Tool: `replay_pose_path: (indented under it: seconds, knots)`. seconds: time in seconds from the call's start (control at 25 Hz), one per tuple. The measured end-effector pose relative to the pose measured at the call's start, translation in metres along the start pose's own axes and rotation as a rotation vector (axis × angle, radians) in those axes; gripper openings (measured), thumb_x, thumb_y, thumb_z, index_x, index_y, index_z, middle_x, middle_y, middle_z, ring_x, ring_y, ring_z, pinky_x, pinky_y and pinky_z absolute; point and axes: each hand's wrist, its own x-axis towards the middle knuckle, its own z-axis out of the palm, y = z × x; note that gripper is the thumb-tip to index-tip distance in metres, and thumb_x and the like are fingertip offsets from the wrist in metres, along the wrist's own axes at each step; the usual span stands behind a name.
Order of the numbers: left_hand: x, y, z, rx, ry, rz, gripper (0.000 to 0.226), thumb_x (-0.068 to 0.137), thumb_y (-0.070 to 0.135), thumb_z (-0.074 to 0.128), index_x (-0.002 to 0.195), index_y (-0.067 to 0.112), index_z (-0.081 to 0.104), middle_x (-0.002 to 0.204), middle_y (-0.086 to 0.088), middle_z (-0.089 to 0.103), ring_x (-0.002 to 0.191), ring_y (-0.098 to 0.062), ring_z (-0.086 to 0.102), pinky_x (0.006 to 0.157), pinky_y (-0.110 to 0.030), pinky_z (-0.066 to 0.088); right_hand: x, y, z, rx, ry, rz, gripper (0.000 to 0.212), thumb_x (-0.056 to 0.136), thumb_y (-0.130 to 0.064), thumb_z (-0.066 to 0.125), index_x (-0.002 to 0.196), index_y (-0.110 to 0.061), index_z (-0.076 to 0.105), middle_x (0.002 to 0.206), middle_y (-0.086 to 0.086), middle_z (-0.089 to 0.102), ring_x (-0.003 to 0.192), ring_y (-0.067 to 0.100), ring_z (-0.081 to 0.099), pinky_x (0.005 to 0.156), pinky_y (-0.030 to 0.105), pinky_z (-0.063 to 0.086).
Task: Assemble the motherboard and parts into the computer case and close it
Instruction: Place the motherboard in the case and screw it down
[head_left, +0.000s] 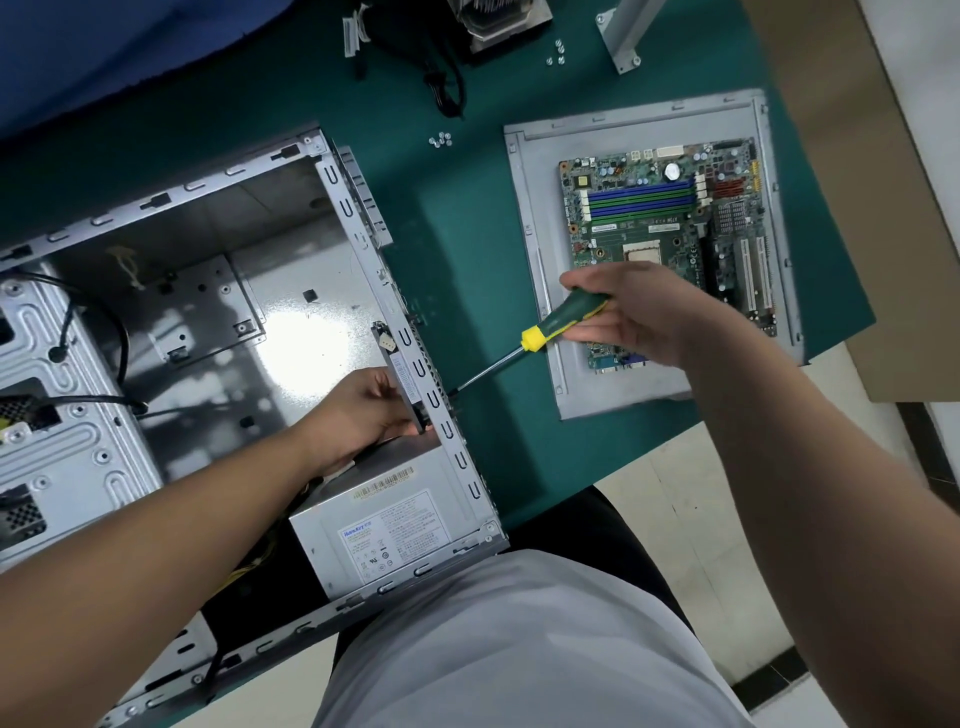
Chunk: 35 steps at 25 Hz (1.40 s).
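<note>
The open grey computer case (332, 171) lies on the green mat, with a power supply (395, 530) in its near corner. Inside the case, my left hand (363, 410) grips a thin dark part (402, 371) against the rear wall. My right hand (639, 312) holds a green and yellow screwdriver (550, 325) outside the case, its tip touching that rear wall near the part. The motherboard (670, 239) lies on the grey side panel (540, 249) to the right.
Loose screws (440, 139) lie on the mat beyond the case, and more screws (557, 53) lie near a grey metal bracket (623, 36). A heatsink cooler (498, 21) and black cables (441, 78) sit at the far edge. Black cables (104, 322) run inside the case.
</note>
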Motion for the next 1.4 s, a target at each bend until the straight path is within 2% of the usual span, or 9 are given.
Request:
replay_pose_path:
  seconds: [0.16, 0.4, 0.6, 0.72, 0.84, 1.0, 1.08, 1.24, 1.4]
  knots:
    - [0.001, -0.001, 0.000, -0.003, 0.002, -0.001, 0.039, 0.086, -0.026, 0.051, 0.071, 0.004, 0.071, 0.071, -0.002, 0.076, 0.066, -0.008, 0.072, 0.062, -0.015, 0.054, -0.002, 0.011, 0.007, -0.327, 0.107, -0.036, 0.045, 0.101, -0.050, 0.058, 0.107, -0.006, 0.064, 0.088, 0.019, 0.077, 0.068, 0.020, 0.076, 0.063, 0.031, 0.064]
    - [0.003, -0.003, 0.000, -0.014, 0.001, -0.021, 0.033, 0.087, -0.024, 0.052, 0.075, 0.001, 0.069, 0.072, -0.004, 0.076, 0.065, -0.008, 0.072, 0.061, -0.015, 0.054, -0.005, 0.014, -0.004, 0.216, -0.096, -0.034, 0.030, 0.104, -0.016, 0.051, 0.128, 0.000, 0.061, 0.115, 0.025, 0.071, 0.102, 0.040, 0.073, 0.081, 0.041, 0.063]
    - [0.002, -0.002, 0.000, -0.028, -0.008, -0.026, 0.046, 0.086, -0.025, 0.051, 0.063, 0.009, 0.072, 0.068, -0.005, 0.074, 0.062, -0.011, 0.071, 0.060, -0.016, 0.054, -0.003, 0.028, 0.015, -0.234, 0.176, -0.222, 0.047, 0.100, -0.054, 0.056, 0.105, -0.008, 0.063, 0.079, 0.015, 0.076, 0.061, 0.019, 0.071, 0.055, 0.030, 0.057]
    - [0.003, -0.004, -0.001, -0.019, -0.008, -0.033, 0.040, 0.085, -0.025, 0.051, 0.066, 0.004, 0.071, 0.068, -0.006, 0.074, 0.062, -0.011, 0.071, 0.060, -0.017, 0.054, 0.001, 0.022, 0.015, 0.045, 0.133, -0.131, 0.034, 0.107, -0.035, 0.048, 0.112, -0.005, 0.062, 0.099, 0.020, 0.076, 0.084, 0.029, 0.078, 0.075, 0.040, 0.064]
    - [0.005, -0.007, -0.003, 0.003, 0.008, -0.033, 0.020, 0.086, -0.025, 0.051, 0.080, -0.010, 0.064, 0.068, -0.007, 0.074, 0.062, -0.011, 0.071, 0.060, -0.016, 0.054, 0.000, 0.020, 0.009, 0.236, 0.045, -0.117, 0.027, 0.107, -0.021, 0.047, 0.119, -0.006, 0.066, 0.111, 0.025, 0.072, 0.095, 0.036, 0.076, 0.078, 0.042, 0.064]
    - [0.004, -0.004, -0.001, -0.011, 0.002, -0.025, 0.029, 0.087, -0.025, 0.050, 0.077, -0.003, 0.066, 0.067, -0.004, 0.074, 0.061, -0.008, 0.070, 0.059, -0.015, 0.054, -0.003, 0.033, 0.013, -0.256, 0.241, -0.213, 0.047, 0.104, -0.049, 0.051, 0.094, -0.005, 0.067, 0.082, 0.014, 0.076, 0.067, 0.021, 0.076, 0.066, 0.038, 0.065]
    - [0.003, -0.004, 0.000, -0.016, -0.004, -0.023, 0.030, 0.087, -0.025, 0.050, 0.075, -0.002, 0.066, 0.067, -0.004, 0.074, 0.061, -0.008, 0.071, 0.059, -0.015, 0.054, -0.002, 0.035, 0.012, -0.364, 0.260, -0.221, 0.056, 0.104, -0.055, 0.046, 0.096, -0.003, 0.064, 0.076, 0.012, 0.076, 0.063, 0.021, 0.075, 0.065, 0.037, 0.064]
    - [0.003, -0.004, 0.000, -0.016, -0.015, -0.023, 0.029, 0.087, -0.026, 0.050, 0.076, -0.003, 0.066, 0.067, -0.004, 0.074, 0.062, -0.008, 0.070, 0.060, -0.015, 0.054, 0.000, 0.031, -0.001, 0.143, -0.020, -0.087, 0.030, 0.106, -0.021, 0.043, 0.121, -0.001, 0.059, 0.111, 0.026, 0.073, 0.096, 0.037, 0.076, 0.078, 0.040, 0.063]
    - [0.004, -0.005, 0.000, -0.027, 0.005, -0.047, 0.026, 0.089, -0.023, 0.051, 0.079, -0.005, 0.066, 0.068, -0.005, 0.075, 0.062, -0.009, 0.071, 0.059, -0.015, 0.054, 0.004, 0.037, 0.001, 0.063, 0.034, -0.063, 0.038, 0.104, -0.031, 0.058, 0.121, 0.002, 0.054, 0.099, 0.026, 0.074, 0.084, 0.034, 0.077, 0.065, 0.032, 0.063]
